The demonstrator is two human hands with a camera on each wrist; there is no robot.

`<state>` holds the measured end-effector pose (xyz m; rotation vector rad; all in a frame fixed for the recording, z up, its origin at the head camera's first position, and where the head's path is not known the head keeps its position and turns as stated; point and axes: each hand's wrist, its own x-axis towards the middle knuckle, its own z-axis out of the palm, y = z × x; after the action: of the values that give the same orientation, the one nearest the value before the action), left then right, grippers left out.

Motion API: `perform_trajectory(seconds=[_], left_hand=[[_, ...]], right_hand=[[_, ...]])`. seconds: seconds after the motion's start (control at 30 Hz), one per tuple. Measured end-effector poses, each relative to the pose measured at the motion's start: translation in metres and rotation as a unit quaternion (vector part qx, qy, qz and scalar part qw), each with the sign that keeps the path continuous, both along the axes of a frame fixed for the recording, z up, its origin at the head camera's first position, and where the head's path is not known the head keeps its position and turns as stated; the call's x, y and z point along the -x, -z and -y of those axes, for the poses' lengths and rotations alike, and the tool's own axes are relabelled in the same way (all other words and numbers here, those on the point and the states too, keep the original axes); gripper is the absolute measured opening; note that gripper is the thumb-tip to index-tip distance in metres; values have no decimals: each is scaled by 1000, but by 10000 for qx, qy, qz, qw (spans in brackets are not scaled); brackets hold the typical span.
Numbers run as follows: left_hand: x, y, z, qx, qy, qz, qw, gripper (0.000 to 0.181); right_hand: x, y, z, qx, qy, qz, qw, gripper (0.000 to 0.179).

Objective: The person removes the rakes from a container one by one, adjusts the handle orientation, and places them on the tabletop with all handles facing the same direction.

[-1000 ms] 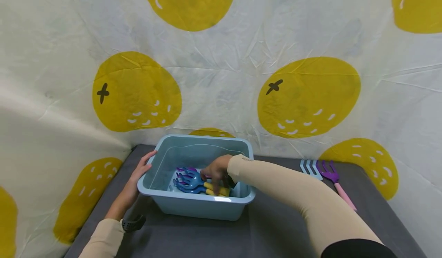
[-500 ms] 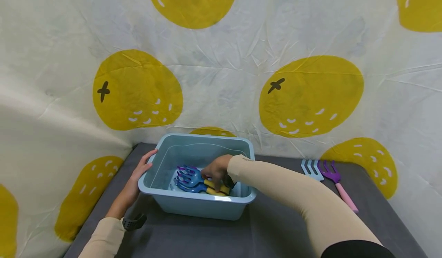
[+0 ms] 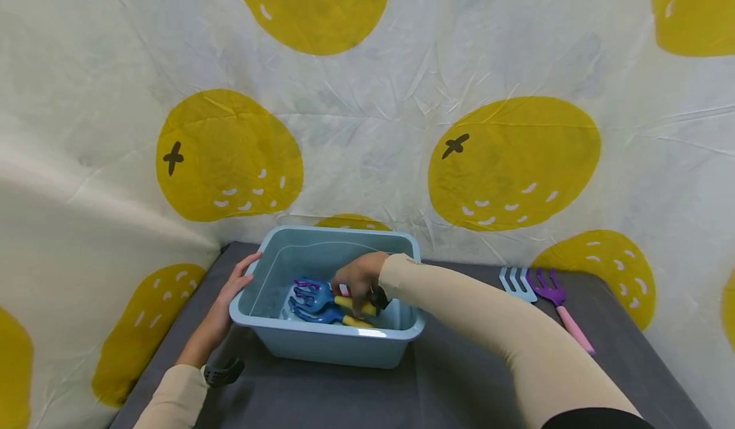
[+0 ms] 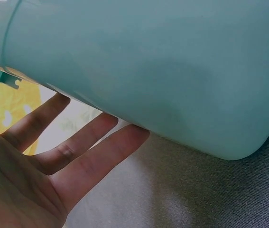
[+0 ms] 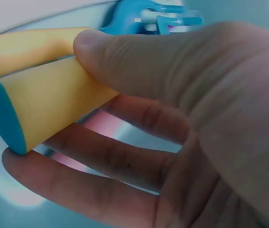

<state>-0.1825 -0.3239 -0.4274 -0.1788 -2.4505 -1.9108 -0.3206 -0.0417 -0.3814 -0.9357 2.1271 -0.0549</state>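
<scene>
In the head view a light blue plastic bin (image 3: 333, 347) stands on the dark table. My left hand (image 3: 225, 298) touches its left side with spread, fairly straight fingers; the left wrist view shows the fingertips against the wall (image 4: 172, 85). Inside the bin, my right hand (image 3: 363, 277) holds a blue toy hand rake (image 3: 314, 297) by its yellow handle (image 5: 53, 102), thumb on top and fingers beneath. A second blue rake (image 3: 323, 316) with a yellow handle lies beside it. Purple tines (image 3: 307, 282) and a pink handle (image 5: 103, 122) show partly under these.
To the right on the table (image 3: 459, 365) lie a light blue rake head (image 3: 518, 283) and a purple rake (image 3: 550, 292) with a pink handle. A pale cloth (image 3: 367, 161) printed with yellow fruit hangs behind and at the sides.
The right hand's fingers have closed in around one yellow handle, which has shifted slightly away from the other rake's handle. The left hand stays on the bin.
</scene>
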Motion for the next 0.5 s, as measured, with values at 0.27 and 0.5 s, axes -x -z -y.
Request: perform_trajectory(seconds=[0.27,0.5], left_hand=[[1,1,-1,16,-71,87,9999,56],[0,0,-2,102,-38,139,9998,57]], right_hand=[[-3,-59,-17,389,-289,-332,9983,49],[-7,-107,-55,752,80,-599,9953,55]])
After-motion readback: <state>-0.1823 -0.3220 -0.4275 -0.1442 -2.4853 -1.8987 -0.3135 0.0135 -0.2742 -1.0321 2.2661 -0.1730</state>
